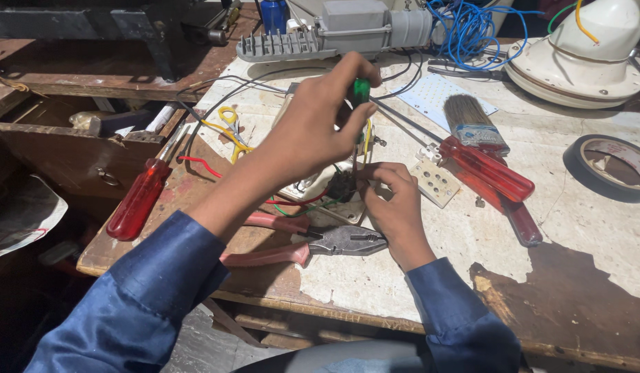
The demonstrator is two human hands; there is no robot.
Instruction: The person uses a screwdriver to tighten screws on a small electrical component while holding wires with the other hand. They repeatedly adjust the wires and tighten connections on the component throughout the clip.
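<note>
My left hand (320, 121) is closed around the green handle of a small screwdriver (361, 91), held upright with its tip pointing down at a small dark electrical part (341, 186). My right hand (394, 204) pinches that part from the right, on a white plate with red, green and yellow wires. The screwdriver's tip is hidden behind my fingers.
Pliers with red grips (313, 245) lie just below my hands. Red-handled screwdrivers lie at left (139, 200) and right (487, 169), beside a paintbrush (472, 124). A tape roll (614, 162) sits far right, a white lamp housing (582, 59) and blue wire (465, 27) behind. An open drawer (92, 148) is at left.
</note>
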